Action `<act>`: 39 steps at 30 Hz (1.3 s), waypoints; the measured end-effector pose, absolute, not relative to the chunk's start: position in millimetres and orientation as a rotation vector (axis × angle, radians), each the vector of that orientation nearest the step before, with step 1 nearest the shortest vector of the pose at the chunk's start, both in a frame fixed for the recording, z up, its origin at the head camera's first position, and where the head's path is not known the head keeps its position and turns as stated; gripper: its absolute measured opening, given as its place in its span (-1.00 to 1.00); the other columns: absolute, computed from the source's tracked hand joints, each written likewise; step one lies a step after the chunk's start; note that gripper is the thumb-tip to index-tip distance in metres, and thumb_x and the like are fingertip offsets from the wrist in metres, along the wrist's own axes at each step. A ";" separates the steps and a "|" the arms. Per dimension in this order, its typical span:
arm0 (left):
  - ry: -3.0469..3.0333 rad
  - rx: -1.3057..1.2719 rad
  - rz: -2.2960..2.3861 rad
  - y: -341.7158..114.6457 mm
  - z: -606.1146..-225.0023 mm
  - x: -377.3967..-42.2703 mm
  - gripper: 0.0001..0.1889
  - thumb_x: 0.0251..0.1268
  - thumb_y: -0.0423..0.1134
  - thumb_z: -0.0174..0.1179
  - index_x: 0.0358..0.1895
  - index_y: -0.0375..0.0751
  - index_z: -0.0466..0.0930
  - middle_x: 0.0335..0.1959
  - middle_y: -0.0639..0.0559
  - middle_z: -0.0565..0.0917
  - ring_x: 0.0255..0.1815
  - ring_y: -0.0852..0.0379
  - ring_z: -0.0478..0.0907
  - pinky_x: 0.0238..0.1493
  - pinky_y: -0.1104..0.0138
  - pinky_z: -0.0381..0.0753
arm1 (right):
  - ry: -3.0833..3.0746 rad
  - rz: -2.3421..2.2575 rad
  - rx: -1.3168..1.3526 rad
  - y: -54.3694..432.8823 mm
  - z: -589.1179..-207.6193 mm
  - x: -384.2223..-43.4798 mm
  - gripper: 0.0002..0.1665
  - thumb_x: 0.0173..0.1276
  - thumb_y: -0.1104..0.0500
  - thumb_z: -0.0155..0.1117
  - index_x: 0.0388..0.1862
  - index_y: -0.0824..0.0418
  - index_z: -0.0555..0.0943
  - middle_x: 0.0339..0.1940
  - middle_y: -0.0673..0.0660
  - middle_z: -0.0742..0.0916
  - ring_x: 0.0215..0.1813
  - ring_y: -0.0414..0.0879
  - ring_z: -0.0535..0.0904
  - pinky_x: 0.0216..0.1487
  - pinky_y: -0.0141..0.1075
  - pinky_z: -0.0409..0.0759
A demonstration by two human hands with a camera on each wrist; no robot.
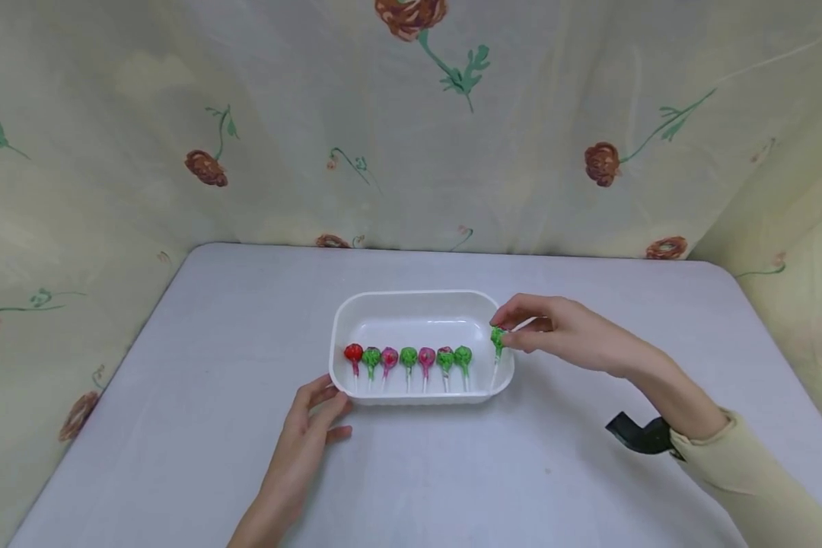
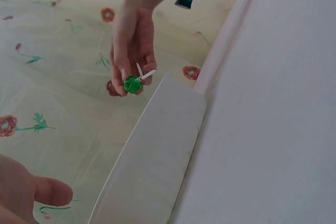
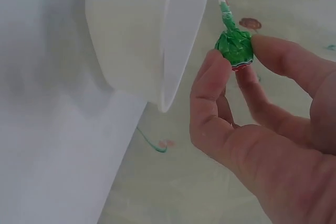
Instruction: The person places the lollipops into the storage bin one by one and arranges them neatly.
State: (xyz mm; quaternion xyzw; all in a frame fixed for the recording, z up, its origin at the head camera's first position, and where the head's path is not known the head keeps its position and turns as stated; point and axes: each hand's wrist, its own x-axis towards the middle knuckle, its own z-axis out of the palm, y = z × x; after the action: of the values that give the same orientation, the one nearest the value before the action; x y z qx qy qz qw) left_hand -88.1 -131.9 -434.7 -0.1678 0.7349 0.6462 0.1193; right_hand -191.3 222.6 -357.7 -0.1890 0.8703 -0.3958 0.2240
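Note:
My right hand (image 1: 555, 329) pinches a green-wrapped lollipop (image 3: 235, 47) by its candy head, between thumb and fingers. Its white stick points down toward the right end of a white tray (image 1: 421, 297). A row of lollipops lies in that tray along the near side, sticks toward me: a red one (image 1: 353, 352), pink ones (image 1: 389, 357) and several green ones (image 1: 408, 356). At the tray's near left corner, my left hand (image 1: 303, 441) touches the rim with relaxed fingers, its thumb apart from the tray. The left wrist view shows only part of this hand, at the lower left.
The tray stands on a table with a pale cover (image 1: 246, 320). Behind and beside the table hangs a flower-printed curtain (image 1: 507, 175). A dark strap (image 1: 640, 434) hangs from the right wrist by the sleeve (image 1: 747, 464).

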 end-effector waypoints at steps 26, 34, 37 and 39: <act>2.176 -0.478 1.891 -131.9 -437.5 -88.0 -0.37 0.72 -0.05 0.04 0.67 -0.18 0.16 0.53 -0.23 0.36 0.50 -0.18 0.55 0.28 0.22 0.78 | 2.595 -0.585 -0.765 172.0 -365.1 -206.1 -0.75 0.57 0.27 0.32 0.14 0.31 0.73 0.05 0.18 0.85 0.03 -0.02 0.74 0.13 -0.09 0.80; 2.168 -0.497 1.879 -130.5 -435.2 -87.8 -0.37 0.71 -0.03 0.06 0.67 -0.13 0.16 0.53 -0.19 0.36 0.50 -0.15 0.54 0.31 0.24 0.77 | 2.664 -0.420 -0.692 155.8 -370.7 -204.3 -0.79 0.57 0.31 0.29 0.08 0.34 0.73 -0.01 0.19 0.84 -0.01 0.00 0.73 0.07 -0.11 0.81; 2.168 -0.486 1.882 -130.9 -435.9 -88.0 -0.37 0.71 -0.05 0.06 0.67 -0.13 0.16 0.53 -0.19 0.36 0.50 -0.14 0.55 0.30 0.25 0.77 | 2.704 -0.347 -0.664 151.0 -374.6 -202.2 -0.81 0.57 0.31 0.29 0.06 0.34 0.73 -0.02 0.20 0.84 -0.04 0.00 0.71 0.03 -0.12 0.82; 2.168 -0.474 1.889 -131.6 -436.3 -88.0 -0.37 0.71 -0.05 0.06 0.67 -0.15 0.16 0.52 -0.20 0.36 0.49 -0.15 0.55 0.29 0.26 0.77 | 2.723 -0.308 -0.648 148.6 -376.9 -200.6 -0.81 0.56 0.31 0.30 0.06 0.34 0.72 -0.03 0.21 0.83 -0.09 0.00 0.70 -0.03 -0.13 0.82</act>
State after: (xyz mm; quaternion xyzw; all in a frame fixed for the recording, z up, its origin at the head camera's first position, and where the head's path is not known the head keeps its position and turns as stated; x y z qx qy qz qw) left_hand -88.0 -131.6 -436.3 -0.1617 0.7391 0.6440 0.1134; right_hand -200.6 148.6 -376.9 -0.2272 0.9542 -0.1078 0.1622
